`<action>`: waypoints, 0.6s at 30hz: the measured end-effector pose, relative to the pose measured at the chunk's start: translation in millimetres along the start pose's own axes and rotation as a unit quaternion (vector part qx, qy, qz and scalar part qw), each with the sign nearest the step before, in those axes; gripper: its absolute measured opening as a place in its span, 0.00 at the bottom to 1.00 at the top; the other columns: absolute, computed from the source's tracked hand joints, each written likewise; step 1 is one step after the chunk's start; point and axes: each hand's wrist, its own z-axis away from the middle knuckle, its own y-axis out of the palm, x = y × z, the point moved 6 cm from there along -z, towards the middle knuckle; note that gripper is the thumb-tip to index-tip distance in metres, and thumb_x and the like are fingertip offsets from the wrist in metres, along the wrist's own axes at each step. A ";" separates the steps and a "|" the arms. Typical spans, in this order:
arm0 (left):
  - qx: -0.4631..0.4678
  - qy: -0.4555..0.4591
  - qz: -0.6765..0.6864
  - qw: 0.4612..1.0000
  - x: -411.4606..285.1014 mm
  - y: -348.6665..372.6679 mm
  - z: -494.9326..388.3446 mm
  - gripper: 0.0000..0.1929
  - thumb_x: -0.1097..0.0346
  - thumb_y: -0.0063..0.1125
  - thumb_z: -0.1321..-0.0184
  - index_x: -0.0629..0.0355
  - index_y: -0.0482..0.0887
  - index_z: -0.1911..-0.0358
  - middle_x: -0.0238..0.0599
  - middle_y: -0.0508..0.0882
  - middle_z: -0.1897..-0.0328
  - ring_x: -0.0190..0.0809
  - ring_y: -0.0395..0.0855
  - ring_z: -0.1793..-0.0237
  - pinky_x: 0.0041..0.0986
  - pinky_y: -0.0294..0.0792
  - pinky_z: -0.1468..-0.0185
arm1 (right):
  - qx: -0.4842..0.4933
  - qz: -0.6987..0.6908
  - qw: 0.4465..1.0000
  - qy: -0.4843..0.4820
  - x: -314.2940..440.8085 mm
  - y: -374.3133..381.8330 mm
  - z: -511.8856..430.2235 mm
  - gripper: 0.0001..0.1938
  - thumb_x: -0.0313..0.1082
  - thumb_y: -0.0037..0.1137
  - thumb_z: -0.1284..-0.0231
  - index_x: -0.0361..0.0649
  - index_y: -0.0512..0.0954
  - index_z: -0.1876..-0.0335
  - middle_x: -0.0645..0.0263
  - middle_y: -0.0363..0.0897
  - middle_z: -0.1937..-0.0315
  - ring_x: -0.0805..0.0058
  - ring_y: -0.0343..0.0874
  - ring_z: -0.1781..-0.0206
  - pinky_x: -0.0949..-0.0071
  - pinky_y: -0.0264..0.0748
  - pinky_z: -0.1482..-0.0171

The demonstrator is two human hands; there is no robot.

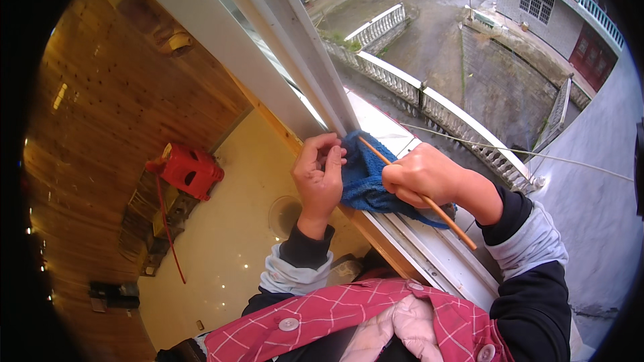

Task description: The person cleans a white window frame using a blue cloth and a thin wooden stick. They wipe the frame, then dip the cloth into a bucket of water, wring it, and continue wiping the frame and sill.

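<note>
My right hand (422, 173) grips a thin wooden stick (455, 229) in its fist. The stick's far end presses into a blue terry cloth (367, 186) bunched on the sliding-window track (432, 264). Beside the cloth, at the foot of the upright window frame (297, 55), is my left hand (319, 176). Its fingers are loosely curled with nothing visible in them, and the fingertips are close to the cloth's edge. Part of the cloth lies under my right hand, and how the stick meets the track beneath it is hidden.
Indoors, a red plastic stool (193, 171) and a thin red rod (168, 231) are by the wood-panelled wall (110, 110). Below my left arm is the pale floor (226, 241). Outside are a tiled ledge (377, 120), a slanting cord (503, 148) and a white balustrade (468, 120).
</note>
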 end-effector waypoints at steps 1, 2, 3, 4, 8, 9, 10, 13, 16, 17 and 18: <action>0.010 0.034 -0.026 0.999 -4.9 -2.9 0.3 0.07 0.79 0.61 0.42 0.63 0.83 0.60 0.44 0.84 0.60 0.37 0.83 0.68 0.24 0.75 0.64 | 0.016 0.006 1.000 -0.015 0.1 4.9 -3.2 0.06 0.33 0.55 0.51 0.44 0.70 0.75 0.59 0.72 0.86 0.52 0.74 0.81 0.57 0.69 0.76; 0.014 0.083 -0.061 0.995 -11.5 -6.5 1.4 0.09 0.79 0.62 0.43 0.63 0.83 0.59 0.44 0.83 0.59 0.39 0.83 0.65 0.26 0.75 0.62 | 0.030 0.017 0.999 -0.016 -2.5 7.4 -7.6 0.06 0.34 0.55 0.50 0.44 0.71 0.75 0.59 0.72 0.86 0.52 0.74 0.81 0.57 0.69 0.76; 0.026 0.124 -0.103 0.987 -16.5 -8.5 3.0 0.10 0.78 0.63 0.44 0.63 0.83 0.58 0.45 0.83 0.57 0.41 0.83 0.62 0.27 0.75 0.59 | 0.052 0.030 0.998 -0.014 -5.1 10.3 -11.8 0.06 0.34 0.55 0.50 0.44 0.71 0.75 0.59 0.72 0.86 0.52 0.74 0.81 0.56 0.69 0.76; 0.035 0.177 -0.137 0.974 -22.6 -8.1 6.2 0.12 0.78 0.64 0.45 0.63 0.83 0.56 0.46 0.82 0.55 0.43 0.83 0.60 0.29 0.76 0.57 | 0.075 0.038 0.996 -0.004 -10.0 10.5 -17.0 0.05 0.35 0.53 0.48 0.44 0.73 0.73 0.56 0.75 0.83 0.50 0.76 0.78 0.57 0.71 0.73; 0.058 0.150 -0.261 0.952 -18.7 5.4 20.0 0.20 0.70 0.70 0.51 0.61 0.84 0.52 0.46 0.81 0.54 0.53 0.78 0.51 0.37 0.72 0.47 | -0.009 -0.220 0.971 0.098 -41.5 -14.5 -29.1 0.09 0.33 0.44 0.46 0.40 0.77 0.70 0.54 0.79 0.75 0.52 0.78 0.69 0.63 0.73 0.64; 0.062 0.135 -0.271 0.951 -18.5 11.4 27.1 0.20 0.70 0.70 0.51 0.61 0.84 0.52 0.46 0.81 0.55 0.52 0.78 0.52 0.37 0.72 0.47 | 0.017 -0.237 0.960 0.149 -48.1 -8.4 -28.3 0.10 0.33 0.42 0.46 0.37 0.76 0.71 0.56 0.78 0.76 0.59 0.77 0.70 0.65 0.72 0.63; 0.069 0.127 -0.280 0.949 -18.7 17.2 31.8 0.20 0.69 0.71 0.51 0.60 0.84 0.52 0.46 0.81 0.55 0.52 0.78 0.52 0.36 0.72 0.48 | 0.032 -0.274 0.954 0.113 -45.3 -6.9 -28.4 0.10 0.32 0.42 0.46 0.36 0.76 0.71 0.56 0.77 0.76 0.61 0.76 0.70 0.65 0.72 0.62; 0.114 0.143 -0.326 0.928 -21.0 30.1 37.8 0.17 0.69 0.69 0.49 0.58 0.85 0.53 0.44 0.79 0.62 0.51 0.78 0.58 0.38 0.72 0.53 | 0.033 -0.305 0.946 0.106 -40.3 3.9 -18.5 0.09 0.31 0.42 0.43 0.34 0.74 0.70 0.55 0.75 0.77 0.63 0.74 0.71 0.66 0.71 0.63; 0.161 0.133 -0.350 0.913 -23.3 33.2 39.8 0.09 0.72 0.63 0.45 0.59 0.85 0.59 0.41 0.76 0.68 0.50 0.76 0.63 0.41 0.70 0.60 | 0.067 -0.282 0.947 0.138 -29.8 10.9 0.5 0.08 0.31 0.43 0.42 0.35 0.73 0.68 0.57 0.73 0.78 0.65 0.74 0.72 0.67 0.71 0.65; 0.173 0.134 -0.340 0.915 -26.1 33.2 42.3 0.09 0.72 0.63 0.45 0.60 0.85 0.60 0.42 0.76 0.68 0.50 0.77 0.64 0.40 0.70 0.61 | 0.082 -0.314 0.931 0.167 -28.6 9.2 7.5 0.08 0.30 0.42 0.42 0.35 0.73 0.68 0.57 0.73 0.78 0.65 0.74 0.72 0.67 0.71 0.65; 0.188 0.130 -0.329 0.916 -28.9 34.0 46.3 0.08 0.73 0.63 0.45 0.61 0.85 0.61 0.43 0.76 0.69 0.51 0.78 0.66 0.39 0.70 0.62 | 0.096 -0.342 0.914 0.197 -27.6 4.6 14.6 0.08 0.30 0.42 0.42 0.35 0.73 0.68 0.57 0.73 0.78 0.65 0.74 0.72 0.67 0.71 0.65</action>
